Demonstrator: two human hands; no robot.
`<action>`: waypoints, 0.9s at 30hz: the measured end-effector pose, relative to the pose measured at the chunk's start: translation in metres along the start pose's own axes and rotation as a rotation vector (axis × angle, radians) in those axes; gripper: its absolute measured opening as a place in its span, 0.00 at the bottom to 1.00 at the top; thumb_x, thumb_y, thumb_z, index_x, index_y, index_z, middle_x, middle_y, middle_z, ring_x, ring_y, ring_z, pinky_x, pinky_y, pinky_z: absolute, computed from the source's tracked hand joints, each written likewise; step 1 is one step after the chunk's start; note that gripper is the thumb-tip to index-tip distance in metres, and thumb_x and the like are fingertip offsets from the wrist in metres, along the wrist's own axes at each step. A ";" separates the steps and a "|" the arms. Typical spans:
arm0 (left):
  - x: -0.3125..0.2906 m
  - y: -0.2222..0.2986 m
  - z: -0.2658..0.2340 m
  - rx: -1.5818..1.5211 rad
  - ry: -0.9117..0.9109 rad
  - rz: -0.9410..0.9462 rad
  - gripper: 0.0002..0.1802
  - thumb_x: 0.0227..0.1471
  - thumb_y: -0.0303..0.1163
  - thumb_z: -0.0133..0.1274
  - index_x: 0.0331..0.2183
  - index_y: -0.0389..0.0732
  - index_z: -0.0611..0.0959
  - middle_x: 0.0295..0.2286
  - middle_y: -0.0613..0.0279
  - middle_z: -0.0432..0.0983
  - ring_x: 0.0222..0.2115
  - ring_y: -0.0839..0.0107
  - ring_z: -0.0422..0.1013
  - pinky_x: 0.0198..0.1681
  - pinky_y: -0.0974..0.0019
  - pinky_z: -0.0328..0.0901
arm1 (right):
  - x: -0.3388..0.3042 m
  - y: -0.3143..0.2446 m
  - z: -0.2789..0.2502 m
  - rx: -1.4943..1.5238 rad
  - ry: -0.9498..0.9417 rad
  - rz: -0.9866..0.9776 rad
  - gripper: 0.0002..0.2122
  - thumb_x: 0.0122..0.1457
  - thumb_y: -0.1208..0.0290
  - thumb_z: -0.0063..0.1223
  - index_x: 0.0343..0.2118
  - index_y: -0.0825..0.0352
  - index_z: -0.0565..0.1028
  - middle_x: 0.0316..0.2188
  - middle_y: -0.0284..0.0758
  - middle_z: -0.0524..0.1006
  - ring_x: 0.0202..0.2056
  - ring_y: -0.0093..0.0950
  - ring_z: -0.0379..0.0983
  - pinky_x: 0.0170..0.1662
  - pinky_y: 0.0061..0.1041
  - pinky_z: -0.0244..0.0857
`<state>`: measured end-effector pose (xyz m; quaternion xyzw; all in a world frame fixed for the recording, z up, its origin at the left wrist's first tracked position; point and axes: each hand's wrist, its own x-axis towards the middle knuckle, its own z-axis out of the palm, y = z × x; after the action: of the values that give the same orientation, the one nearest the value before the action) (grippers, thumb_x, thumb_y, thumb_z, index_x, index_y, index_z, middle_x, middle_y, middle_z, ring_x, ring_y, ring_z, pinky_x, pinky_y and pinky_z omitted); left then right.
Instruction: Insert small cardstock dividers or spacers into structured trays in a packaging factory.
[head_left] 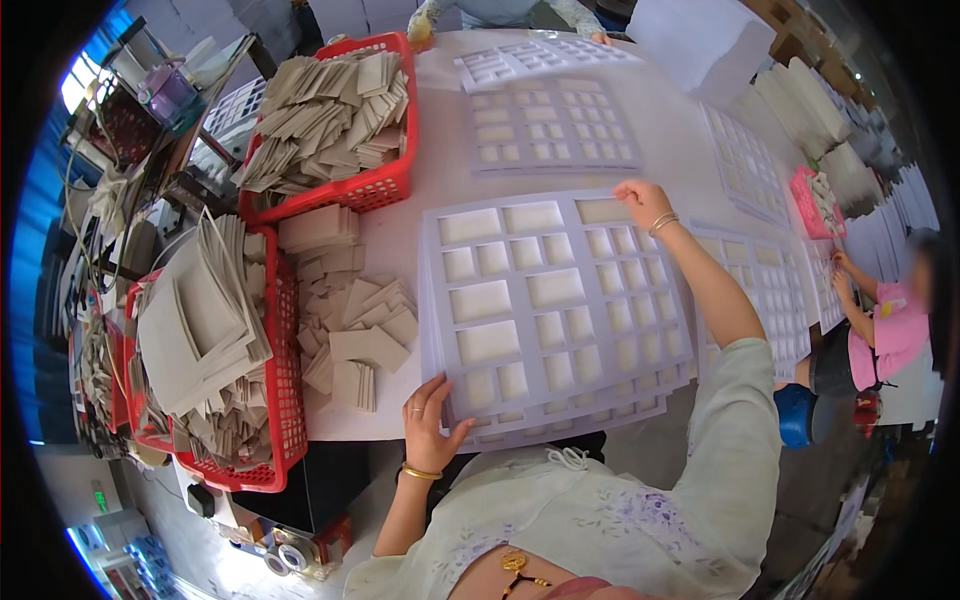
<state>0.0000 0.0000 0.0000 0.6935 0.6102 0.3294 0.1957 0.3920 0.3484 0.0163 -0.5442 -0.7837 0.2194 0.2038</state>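
A stack of white die-cut sheets [555,290] with rows of square and rectangular windows lies on the table before me. My left hand [430,430] rests at its near left corner, fingers apart and thumb stretched toward the sheet's edge. At the far right corner of the top sheet, my right hand [643,204] is closed with curled fingers. Whatever those fingers may pinch is hidden. Just left of them, a beige-grey surface [598,211] shows in the corner window.
Left of the stack are loose grey cardboard pieces [370,345] and two red baskets [385,190] [290,370] heaped with cardboard. More windowed sheets [550,125] lie beyond and to the right. Across the table is a person [500,12]; another in pink [890,330] works at the right.
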 end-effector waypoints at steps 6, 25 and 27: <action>0.000 -0.003 0.001 -0.024 0.016 -0.009 0.36 0.33 0.34 0.66 0.48 0.40 0.73 0.48 0.55 0.68 0.47 0.55 0.64 0.50 0.56 0.57 | -0.005 -0.005 0.016 -0.229 -0.178 -0.081 0.10 0.55 0.75 0.41 0.34 0.63 0.76 0.31 0.39 0.79 0.35 0.36 0.76 0.40 0.32 0.68; 0.018 -0.026 -0.026 -0.009 0.062 0.045 0.36 0.36 0.37 0.65 0.50 0.39 0.72 0.50 0.54 0.67 0.49 0.57 0.64 0.50 0.58 0.58 | 0.114 -0.173 0.054 -0.127 0.104 -0.377 0.06 0.53 0.66 0.52 0.27 0.62 0.75 0.24 0.37 0.77 0.29 0.39 0.74 0.34 0.34 0.67; 0.018 -0.031 -0.023 -0.029 0.084 0.030 0.36 0.36 0.39 0.64 0.49 0.41 0.72 0.49 0.56 0.67 0.47 0.59 0.65 0.49 0.57 0.58 | 0.148 -0.204 0.075 -0.135 0.076 -0.361 0.07 0.52 0.62 0.53 0.28 0.59 0.76 0.23 0.36 0.77 0.28 0.39 0.74 0.33 0.34 0.67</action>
<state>-0.0376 0.0205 -0.0004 0.6850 0.6027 0.3699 0.1750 0.1469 0.4151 0.0822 -0.4153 -0.8732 0.1054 0.2324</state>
